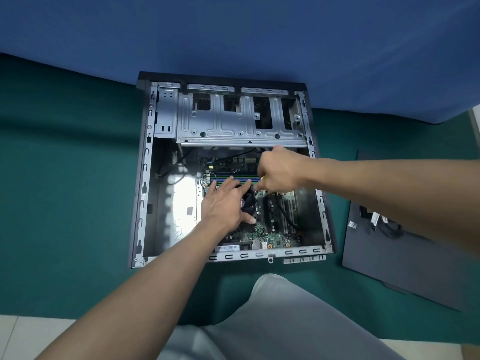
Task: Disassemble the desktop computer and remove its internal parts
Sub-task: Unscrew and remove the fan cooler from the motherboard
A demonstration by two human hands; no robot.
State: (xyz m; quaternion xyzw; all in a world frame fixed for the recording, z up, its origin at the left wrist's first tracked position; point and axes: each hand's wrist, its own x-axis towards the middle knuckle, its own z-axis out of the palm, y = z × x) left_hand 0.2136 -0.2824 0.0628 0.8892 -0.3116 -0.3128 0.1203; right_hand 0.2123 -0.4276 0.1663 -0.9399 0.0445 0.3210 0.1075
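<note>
**Open computer case: both hands at the cooling fan**

The computer case (145, 178) lies on its side at the middle of the green surface (65, 203), open face up, its far end against a blue cloth (233, 35). A bare metal drive cage (233, 123) fills the far end of the case. The circuit board (275, 237) sits on the case floor towards its near right corner, with blue and green memory slots (226, 175) across its far part.

The left hand (223, 206) rests flat on the black cooling fan (248, 201) at the board's centre; its grip is open, with the fingers straight and spread. The right hand (279, 172) is just beyond the fan, its grip closed in a fist round a tool (264, 179). Only a yellow sliver of the tool shows, and its tip is hidden.

A dark side panel (405, 255) lies near the right edge of the surface, apart from the case, with loose cables (387, 227) on it. A grey trouser leg (280, 320) overlaps the near edge.
</note>
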